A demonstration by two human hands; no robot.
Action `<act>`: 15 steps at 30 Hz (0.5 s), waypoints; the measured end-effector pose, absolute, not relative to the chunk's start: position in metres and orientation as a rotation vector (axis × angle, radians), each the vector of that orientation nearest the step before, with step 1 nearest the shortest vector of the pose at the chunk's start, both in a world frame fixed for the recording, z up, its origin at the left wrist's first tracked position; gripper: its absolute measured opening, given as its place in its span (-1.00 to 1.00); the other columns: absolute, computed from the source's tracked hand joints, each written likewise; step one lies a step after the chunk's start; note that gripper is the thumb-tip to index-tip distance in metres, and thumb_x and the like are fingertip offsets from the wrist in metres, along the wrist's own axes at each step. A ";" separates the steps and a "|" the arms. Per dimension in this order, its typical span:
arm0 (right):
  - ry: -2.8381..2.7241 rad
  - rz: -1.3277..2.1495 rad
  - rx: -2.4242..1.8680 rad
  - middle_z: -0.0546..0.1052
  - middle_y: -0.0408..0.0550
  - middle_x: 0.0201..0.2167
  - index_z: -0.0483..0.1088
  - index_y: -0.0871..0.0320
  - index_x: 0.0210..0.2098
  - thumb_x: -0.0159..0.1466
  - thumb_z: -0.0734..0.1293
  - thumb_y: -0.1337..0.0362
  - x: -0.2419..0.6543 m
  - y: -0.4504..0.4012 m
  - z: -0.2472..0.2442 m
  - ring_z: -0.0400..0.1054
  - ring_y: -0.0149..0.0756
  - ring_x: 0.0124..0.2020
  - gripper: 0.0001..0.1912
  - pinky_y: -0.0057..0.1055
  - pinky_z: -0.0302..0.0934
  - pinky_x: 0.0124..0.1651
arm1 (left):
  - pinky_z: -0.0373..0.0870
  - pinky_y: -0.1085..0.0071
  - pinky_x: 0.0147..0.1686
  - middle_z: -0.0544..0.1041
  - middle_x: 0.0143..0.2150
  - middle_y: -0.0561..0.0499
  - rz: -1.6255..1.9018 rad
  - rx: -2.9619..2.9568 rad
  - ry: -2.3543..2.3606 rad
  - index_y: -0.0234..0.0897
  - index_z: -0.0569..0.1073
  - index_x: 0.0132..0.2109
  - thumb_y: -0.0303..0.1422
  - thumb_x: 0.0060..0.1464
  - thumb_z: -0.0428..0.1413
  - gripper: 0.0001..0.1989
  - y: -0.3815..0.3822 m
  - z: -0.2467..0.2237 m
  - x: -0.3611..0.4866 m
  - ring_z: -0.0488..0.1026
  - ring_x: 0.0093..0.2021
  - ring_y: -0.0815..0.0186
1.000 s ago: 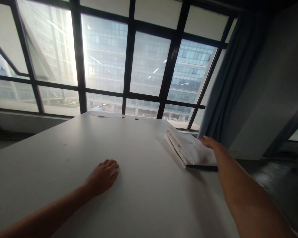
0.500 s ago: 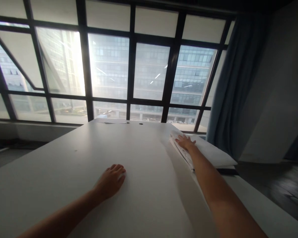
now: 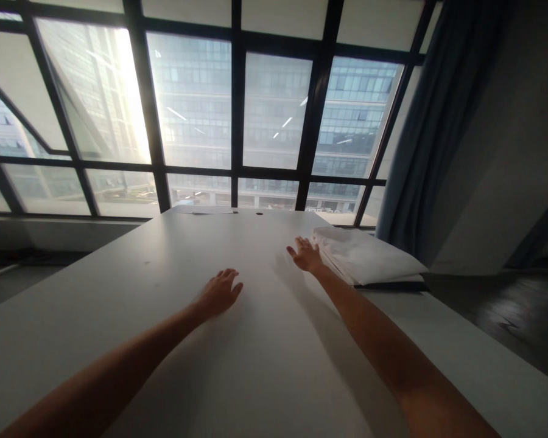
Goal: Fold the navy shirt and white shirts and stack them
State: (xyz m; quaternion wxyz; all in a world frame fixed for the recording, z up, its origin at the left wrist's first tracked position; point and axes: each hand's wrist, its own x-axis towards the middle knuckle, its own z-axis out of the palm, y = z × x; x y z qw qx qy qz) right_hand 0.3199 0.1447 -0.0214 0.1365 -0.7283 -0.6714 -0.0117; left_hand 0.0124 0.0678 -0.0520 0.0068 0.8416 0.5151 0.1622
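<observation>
A wide white table [image 3: 237, 377] stretches away from me toward the windows. Over its middle is my left hand [image 3: 218, 293], fingers loosely apart and holding nothing. My right hand [image 3: 306, 254] is farther out, fingers spread, also holding nothing. Just to the right of it lies a flat stack of white folded material [image 3: 369, 255], cloth or paper, I cannot tell which. A dark layer [image 3: 390, 287] shows beneath the stack along its near edge. Whether either palm touches the tabletop is hard to tell.
A thin white sheet [image 3: 201, 210] lies at the table's far edge, close to two small dark round spots. Large dark-framed windows [image 3: 274, 109] rise behind the table. A blue curtain [image 3: 420, 158] hangs at the right, beside a grey wall.
My right hand has come off the white stack and moved left, over the tabletop. My left hand has shifted forward and slightly right. The view has tilted down a little.
</observation>
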 end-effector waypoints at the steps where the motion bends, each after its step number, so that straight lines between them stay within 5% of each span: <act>1: -2.001 0.045 -2.062 -0.15 0.04 0.44 -0.14 0.19 0.44 0.45 -0.04 -0.06 0.295 0.134 -0.026 -0.34 -0.13 0.43 -0.31 0.00 -0.49 0.39 | 0.15 0.16 0.25 0.25 0.34 -0.22 0.505 2.633 1.658 -0.35 0.26 0.29 -0.20 0.30 -0.15 -0.49 0.077 -0.050 0.015 0.19 0.32 0.10; 6: -2.196 0.285 -1.986 -0.19 0.07 0.44 -0.18 0.24 0.44 0.46 -0.07 -0.05 0.213 0.091 -0.047 -0.38 -0.16 0.44 -0.29 -0.01 -0.50 0.39 | -0.10 0.04 0.34 -0.09 0.46 -0.26 0.296 2.523 1.802 -0.41 0.01 0.41 -0.06 0.31 -0.26 -0.31 0.107 -0.059 0.025 -0.18 0.45 0.06; 15: -2.225 0.320 -2.023 -0.20 0.10 0.44 -0.14 0.29 0.43 0.46 -0.07 -0.02 0.204 0.080 -0.067 -0.36 -0.18 0.44 -0.30 0.01 -0.45 0.39 | -0.13 0.05 0.34 -0.07 0.45 -0.28 0.207 2.517 1.776 -0.43 0.06 0.40 0.01 0.28 -0.29 -0.26 0.113 -0.081 0.029 -0.16 0.45 0.04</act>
